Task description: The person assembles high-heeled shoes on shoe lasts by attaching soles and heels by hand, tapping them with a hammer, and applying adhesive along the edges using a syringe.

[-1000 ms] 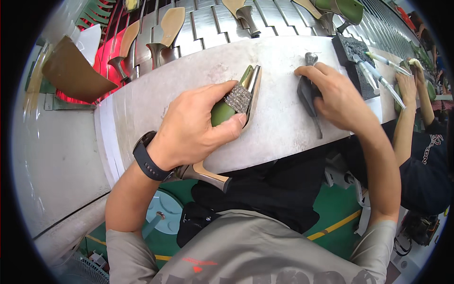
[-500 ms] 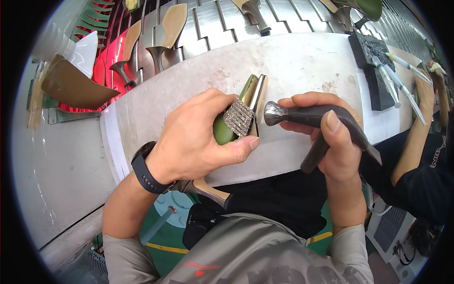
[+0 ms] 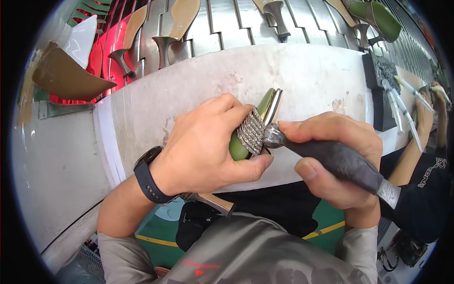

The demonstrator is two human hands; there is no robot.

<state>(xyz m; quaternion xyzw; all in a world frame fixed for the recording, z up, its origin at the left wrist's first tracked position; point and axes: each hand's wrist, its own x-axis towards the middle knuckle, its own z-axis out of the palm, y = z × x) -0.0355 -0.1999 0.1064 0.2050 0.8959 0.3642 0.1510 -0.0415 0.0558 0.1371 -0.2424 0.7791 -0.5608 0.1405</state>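
My left hand (image 3: 208, 139) is closed around a green high-heeled shoe (image 3: 240, 147) with a glittering rhinestone band (image 3: 251, 131) across it. Its pale sole edge faces right, toward my other hand. Below my left wrist a tan and metallic heel (image 3: 216, 202) shows; my hand hides how it joins the shoe. My right hand (image 3: 338, 156) grips a dark shoemaker's hammer (image 3: 331, 158), its fingers wrapped round the head. The hammer's round metal face (image 3: 274, 136) meets the shoe's sole edge beside the band, apparently touching it. The hammer's handle is hidden by my hand.
A pale worktop (image 3: 317, 71) lies under my hands. Beyond it, a slatted metal conveyor (image 3: 213, 23) carries several heeled soles (image 3: 182, 21) and a green shoe (image 3: 378, 19). Black foam blocks (image 3: 378, 90) and white-tubed brushes (image 3: 399, 111) stand right, near another person's arm (image 3: 416, 137). A brown curved sheet (image 3: 66, 78) sits left.
The hammer has turned and come left against the shoe's sole edge; before, a gap separated them. My left hand and the shoe sit slightly lower and further right in view.
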